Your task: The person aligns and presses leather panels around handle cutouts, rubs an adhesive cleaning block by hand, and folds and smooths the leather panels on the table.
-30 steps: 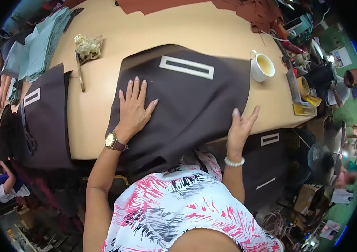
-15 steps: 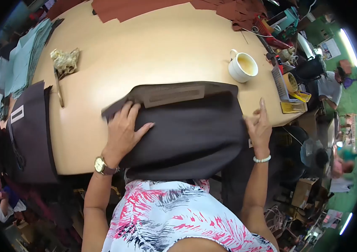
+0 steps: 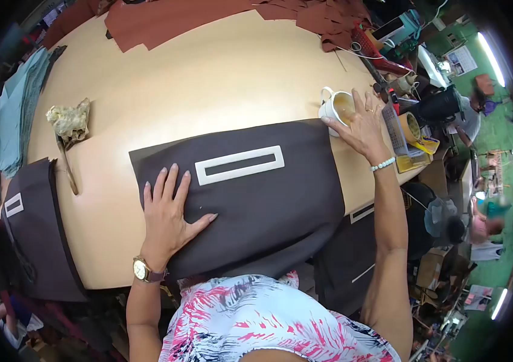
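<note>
A dark fabric piece [image 3: 256, 205] with a white rectangular frame [image 3: 239, 165] on it lies over the table's front edge. My left hand [image 3: 167, 218] rests flat on its left part, fingers spread, holding nothing. At the right, my right hand [image 3: 362, 128] is over a white cup [image 3: 327, 110] of light brown liquid. Its fingers are apart around the rim, with the thumb at the near side; whether they grip the cup is unclear.
Another dark piece [image 3: 36, 232] with scissors lies left, near pale green sheets [image 3: 19, 111]. A brush-like tool [image 3: 68, 166] leans by a crumpled lump [image 3: 70, 122]. Reddish-brown material [image 3: 178, 24] lies at the back. A grey basket [image 3: 394, 130] holds tape at the right.
My right hand has moved forward from beside the fabric to the cup. The fabric's far edge, folded up half a second ago, now lies flat with the white frame showing. The view has shifted.
</note>
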A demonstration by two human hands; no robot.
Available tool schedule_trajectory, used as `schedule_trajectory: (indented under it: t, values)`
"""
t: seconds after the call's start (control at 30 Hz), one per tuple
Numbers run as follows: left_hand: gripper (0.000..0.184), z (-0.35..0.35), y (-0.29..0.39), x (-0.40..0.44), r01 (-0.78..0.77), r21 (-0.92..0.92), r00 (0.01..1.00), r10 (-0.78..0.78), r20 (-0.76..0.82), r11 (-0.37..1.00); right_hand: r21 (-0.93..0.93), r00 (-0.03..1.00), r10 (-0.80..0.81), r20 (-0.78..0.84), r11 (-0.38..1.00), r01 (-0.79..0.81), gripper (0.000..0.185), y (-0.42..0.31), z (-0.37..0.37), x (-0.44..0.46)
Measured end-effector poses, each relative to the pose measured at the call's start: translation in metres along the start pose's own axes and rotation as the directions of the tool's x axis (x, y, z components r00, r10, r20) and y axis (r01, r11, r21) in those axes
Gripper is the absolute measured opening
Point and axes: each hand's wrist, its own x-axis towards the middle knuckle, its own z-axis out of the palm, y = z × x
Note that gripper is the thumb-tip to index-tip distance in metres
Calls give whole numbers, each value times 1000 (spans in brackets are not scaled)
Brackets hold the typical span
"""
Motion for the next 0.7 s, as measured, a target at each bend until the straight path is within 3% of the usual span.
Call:
schedule_trajectory:
  t: [0.03, 0.13, 0.2, 0.23, 0.3, 0.37, 0.43, 0.47, 0.6, 0.7]
  values:
    - [74, -4, 3, 1, -4, 14, 1000, 4, -9, 1000, -31, 1000, -8, 23, 999, 9, 64, 0, 0, 1]
    - [59, -5, -7, 9, -64, 11, 997, 64, -51, 998, 149, 957, -13, -289, 987, 58, 42, 4, -27, -5]
    - [42, -8, -15, 20, -117, -35, 988, 113, -109, 993, 157, 934, 7, -358, 986, 53, 29, 11, -25, -11]
    - [42, -7, -19, 26, -146, -22, 983, 142, -119, 989, 163, 920, 19, -392, 985, 49, 23, 14, -22, -16]
    - [41, -5, -27, 35, -203, 6, 969, 202, -141, 979, 44, 958, -52, -280, 997, 67, 27, 13, -19, -31]
    - [49, 2, -33, 35, -197, -78, 976, 188, -108, 977, -40, 987, -68, -145, 997, 63, 31, 6, -21, -42]
    - [55, 13, -34, 30, -176, -148, 982, 163, -94, 973, -62, 980, -64, -191, 997, 53, 32, 1, -23, -47]
    - [59, 14, -35, 27, -189, -57, 981, 186, -47, 980, -69, 976, -66, -208, 996, 53, 33, -3, -25, -50]
    - [62, 11, -33, 21, -181, 8, 982, 181, -47, 983, 4, 932, -162, -325, 985, 173, 33, -48, -44, -61]
    - [67, 6, -33, 18, -174, -8, 984, 173, -31, 985, 419, 941, -166, -293, 863, 283, 40, -104, -50, -82]
